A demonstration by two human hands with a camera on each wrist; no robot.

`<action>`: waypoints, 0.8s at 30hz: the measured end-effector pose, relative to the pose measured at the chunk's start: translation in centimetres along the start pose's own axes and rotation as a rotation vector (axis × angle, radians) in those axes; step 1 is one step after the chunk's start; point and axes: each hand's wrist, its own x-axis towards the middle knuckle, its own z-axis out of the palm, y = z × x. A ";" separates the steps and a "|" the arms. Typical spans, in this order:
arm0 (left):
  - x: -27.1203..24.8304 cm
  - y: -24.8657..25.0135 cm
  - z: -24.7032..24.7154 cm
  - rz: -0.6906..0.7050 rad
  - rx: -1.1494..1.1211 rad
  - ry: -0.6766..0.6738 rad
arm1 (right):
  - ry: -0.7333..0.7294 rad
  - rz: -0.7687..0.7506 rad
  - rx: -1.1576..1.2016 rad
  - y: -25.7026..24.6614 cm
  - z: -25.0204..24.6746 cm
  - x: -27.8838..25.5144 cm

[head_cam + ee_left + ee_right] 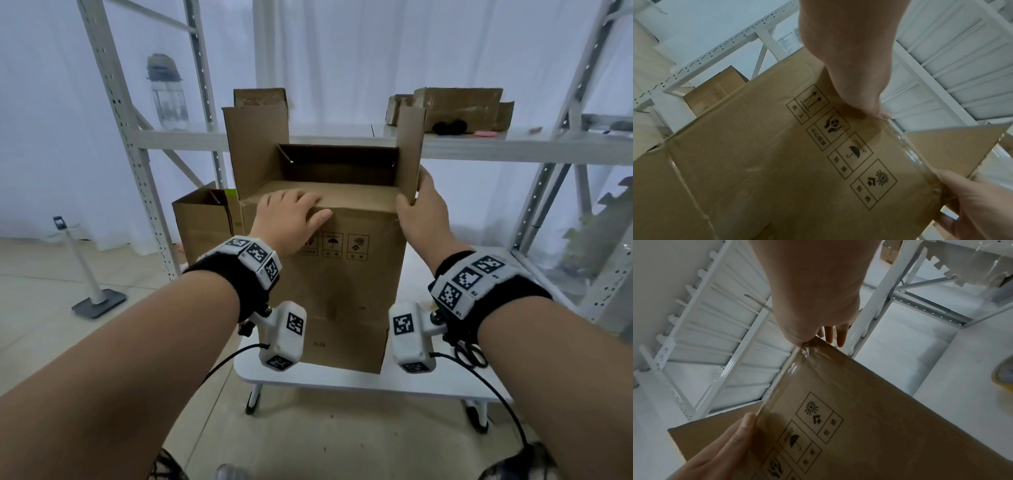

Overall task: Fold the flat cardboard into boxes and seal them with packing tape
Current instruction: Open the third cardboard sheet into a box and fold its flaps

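Seen from the head camera, a person is working on an upright cardboard box (337,274) standing on a low white table (428,383) before metal shelving (479,144); the left hand (291,212) is pressing flat, fingers spread, on the near top flap folded down, while the right hand (419,209) is gripping the upright right flap (411,150), thumb inside and fingers outside. Black scissors (471,354) are lying on the table beside the box. From the left wrist, the left thumb (865,97) is lying against the printed front panel (777,162) near its clear-taped edge. From the right wrist, the right hand's fingers (840,335) are reaching past the box's taped corner (807,347).
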 end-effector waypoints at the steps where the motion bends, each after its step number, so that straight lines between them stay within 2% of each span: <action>1: 0.0 -0.4 -0.2 -0.003 -0.039 0.032 | -0.009 -0.005 -0.014 -0.1 -0.2 0.3; 3: 0.2 -1.3 -1.0 -0.063 -0.076 0.124 | -0.010 -0.008 -0.038 -0.5 -0.5 0.7; 6: 0.7 -2.6 -2.5 -0.173 -0.079 0.277 | 0.072 -0.042 -0.138 -1.7 -0.8 1.3; 10: 1.5 -3.5 -4.8 -0.207 -0.237 0.446 | 0.155 -0.101 -0.288 -4.1 -0.9 1.7; 13: 2.1 -3.8 -6.3 -0.299 -0.499 0.410 | 0.184 -0.217 -0.454 -5.4 -0.8 2.3; 16: 2.7 -4.4 -7.0 -0.385 -0.638 0.319 | 0.255 -0.384 -0.706 -6.5 -0.9 2.8; 18: 3.0 -4.9 -7.2 -0.410 -0.670 0.275 | 0.178 -0.468 -0.872 -7.5 -0.7 3.2; 20: 3.4 -5.4 -7.3 -0.406 -0.652 0.265 | -0.008 -0.486 -0.980 -8.6 -0.2 3.9; 24: 3.9 -6.2 -7.7 -0.362 -0.646 0.307 | -0.376 -0.296 -0.928 -9.9 2.2 5.9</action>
